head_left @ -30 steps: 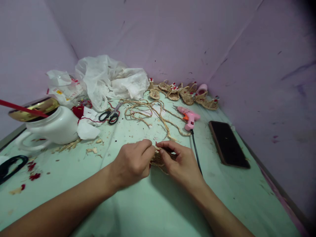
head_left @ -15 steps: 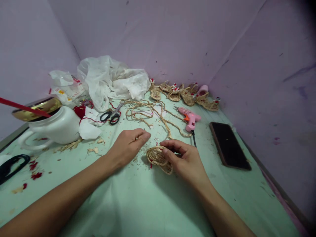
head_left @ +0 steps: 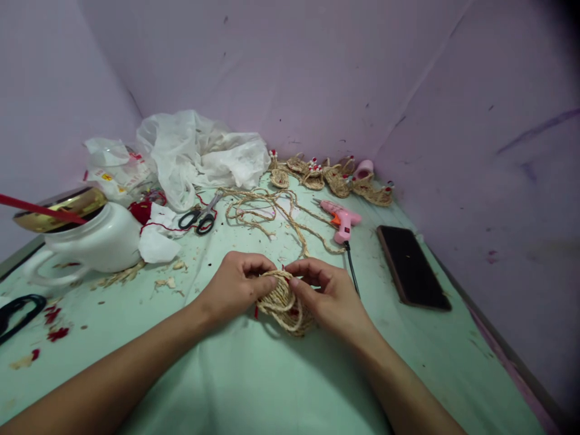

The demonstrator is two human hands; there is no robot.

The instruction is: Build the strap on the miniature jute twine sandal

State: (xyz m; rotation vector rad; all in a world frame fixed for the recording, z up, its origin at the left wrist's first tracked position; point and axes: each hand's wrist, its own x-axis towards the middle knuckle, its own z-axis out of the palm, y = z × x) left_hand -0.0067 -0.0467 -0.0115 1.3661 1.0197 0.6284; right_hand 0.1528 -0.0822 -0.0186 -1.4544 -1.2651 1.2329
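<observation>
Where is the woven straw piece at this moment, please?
In the head view, the woven straw piece is just below centre, held between the left hand and the right hand.

Craft corner — home or small workshop, can't tell which. Green-covered table [head_left: 281,386] against purple walls [head_left: 272,60]. Glue gun [head_left: 344,219] on table; braided cord [head_left: 292,222], scissors [head_left: 209,208], red yarn [head_left: 140,212], fibre scraps [head_left: 168,282] left of gun; beaded woven pieces [head_left: 336,182] behind gun.
</observation>
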